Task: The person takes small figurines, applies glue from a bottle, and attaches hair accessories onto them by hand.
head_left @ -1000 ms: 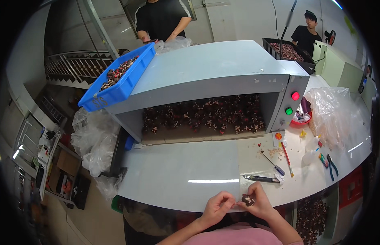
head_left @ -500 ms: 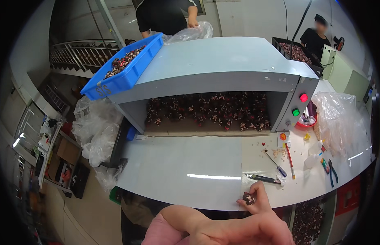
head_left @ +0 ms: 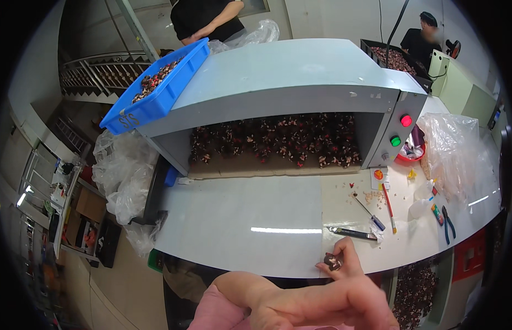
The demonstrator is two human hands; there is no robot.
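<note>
A small dark brown piece with pale patches (head_left: pixel 333 262) is pinched between the thumb and fingers of my right hand (head_left: pixel 348 259), just above the table's front edge. Close to the camera, my left hand (head_left: pixel 327 301) reaches across from a pink sleeve, covering my right wrist. Its fingers bend down at the lower right and are mostly hidden, so what they hold does not show. Beyond my right hand lies a black-handled cutter knife (head_left: pixel 352 234). Many similar dark pieces with pale and red bits (head_left: pixel 278 140) fill the opening of a grey machine (head_left: pixel 283 93).
A screwdriver (head_left: pixel 371 213), a red brush (head_left: pixel 389 209), pliers (head_left: pixel 448 224) and a glue bottle (head_left: pixel 421 208) lie at right. A blue tray (head_left: pixel 173 91) of pieces sits on the machine's left corner. Plastic bags (head_left: pixel 454 159) bulge at the right. Two other people stand behind.
The view has shifted slightly, so the machine and table appear higher and further left. The person behind has drawn an arm in from the plastic bag. My right hand still pinches the piece.
</note>
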